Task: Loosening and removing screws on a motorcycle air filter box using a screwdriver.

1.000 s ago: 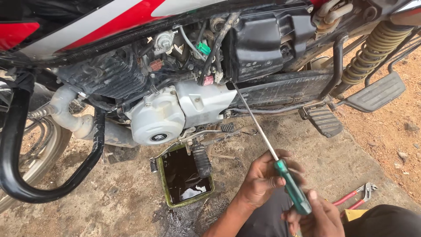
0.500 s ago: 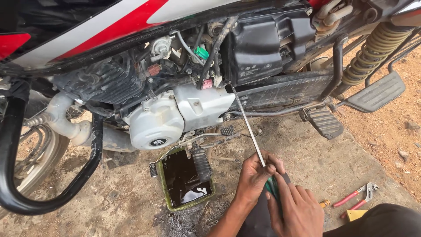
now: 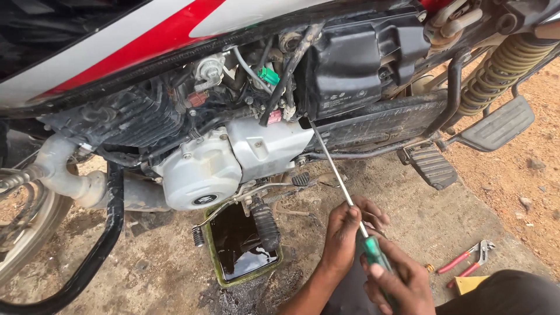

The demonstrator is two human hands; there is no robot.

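Observation:
A long screwdriver (image 3: 332,169) with a green handle runs from my hands up to the motorcycle, its tip at the gap beside the silver engine cover (image 3: 233,160) and under the black side box (image 3: 361,61). My left hand (image 3: 350,230) pinches the metal shaft just above the handle. My right hand (image 3: 394,280) wraps around the green handle at the bottom of the view. Both hands sit low, in front of the engine.
A green tray of dark oil (image 3: 242,248) lies under the engine, beside the gear lever. Red-handled pliers (image 3: 466,259) rest on the concrete at right. A footrest (image 3: 431,166), rear spring (image 3: 501,70), black crash guard (image 3: 102,245) and front wheel (image 3: 23,233) surround the spot.
The view has drawn closer to the engine. My right hand slid up over the green handle and my left hand closed onto the shaft; the screwdriver stands steeper with its tip still at the engine.

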